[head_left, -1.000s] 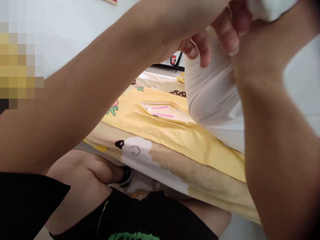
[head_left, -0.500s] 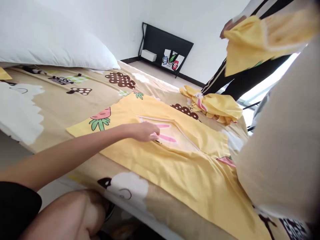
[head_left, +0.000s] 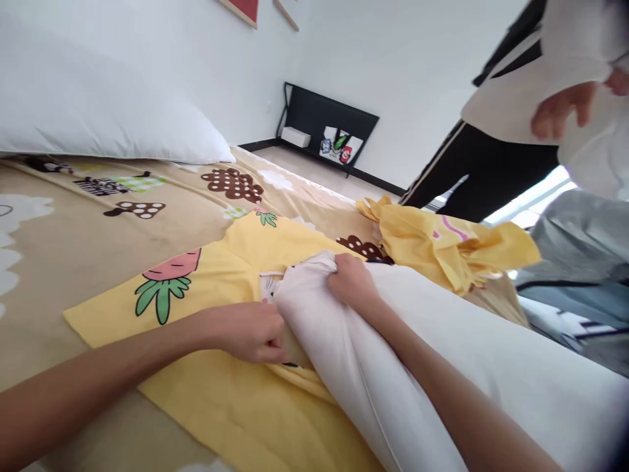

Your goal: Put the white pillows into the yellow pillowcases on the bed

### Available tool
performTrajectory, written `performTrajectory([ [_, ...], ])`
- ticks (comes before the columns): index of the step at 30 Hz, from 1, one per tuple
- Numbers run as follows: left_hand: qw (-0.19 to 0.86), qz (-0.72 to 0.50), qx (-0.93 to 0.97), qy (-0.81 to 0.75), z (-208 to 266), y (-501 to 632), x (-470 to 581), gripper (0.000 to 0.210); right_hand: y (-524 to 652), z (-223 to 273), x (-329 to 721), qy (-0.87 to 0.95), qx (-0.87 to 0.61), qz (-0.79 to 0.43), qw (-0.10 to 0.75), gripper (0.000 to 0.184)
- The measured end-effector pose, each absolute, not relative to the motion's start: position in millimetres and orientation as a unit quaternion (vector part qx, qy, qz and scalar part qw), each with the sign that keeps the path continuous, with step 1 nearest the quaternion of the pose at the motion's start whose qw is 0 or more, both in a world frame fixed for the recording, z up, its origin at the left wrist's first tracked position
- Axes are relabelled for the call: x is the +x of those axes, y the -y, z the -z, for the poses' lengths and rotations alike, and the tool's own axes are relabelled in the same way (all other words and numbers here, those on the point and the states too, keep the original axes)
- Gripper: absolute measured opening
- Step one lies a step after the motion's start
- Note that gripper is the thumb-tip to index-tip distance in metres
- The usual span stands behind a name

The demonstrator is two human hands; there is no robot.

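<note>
White walls (head_left: pixel 427 78) are meeting in a corner beyond the bed, with a black shelf (head_left: pixel 322 115) standing low against one of them. Beige printed sheet (head_left: pixel 181 236) is covering the bed, and one white pillow (head_left: pixel 128 118) is resting at the far left, its left side running out of view. On the sheet a yellow pillowcase (head_left: pixel 216 282) is lying flat, opening upward, with a stuffing pillow (head_left: pixel 442 334) lying across it. The person's right hand (head_left: pixel 350 278) is gripping that pillow's gathered corner, fingers curling closed around it. The left hand (head_left: pixel 258 333) is resting at the opening, fingers curling inward; whether they are pinching cloth cannot be told. Pillow and forearm are hiding much of the case. Crumpled yellow cloth (head_left: pixel 413 239) is lying beyond. Another person (head_left: pixel 496 164) is standing at right, head out of frame, one hand blurring. Grey shapes at the right edge are staying unclear.
</note>
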State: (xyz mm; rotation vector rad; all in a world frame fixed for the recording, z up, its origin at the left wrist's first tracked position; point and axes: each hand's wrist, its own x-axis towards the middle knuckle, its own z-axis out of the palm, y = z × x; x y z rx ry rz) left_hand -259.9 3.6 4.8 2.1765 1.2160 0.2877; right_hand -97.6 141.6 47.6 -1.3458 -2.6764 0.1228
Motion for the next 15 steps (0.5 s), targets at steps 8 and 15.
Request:
performTrajectory([
  [8, 0.011, 0.009, 0.819, -0.574, -8, -71, -284, 0.007, -143, -56, -86, 0.867, -0.486, -0.108, 0.030, 0.018],
  [15, 0.139, -0.222, 0.676, -0.689, 27, -120, -300, 0.010, -138, -52, -106, 0.870, -0.489, -0.019, -0.063, 0.024],
])
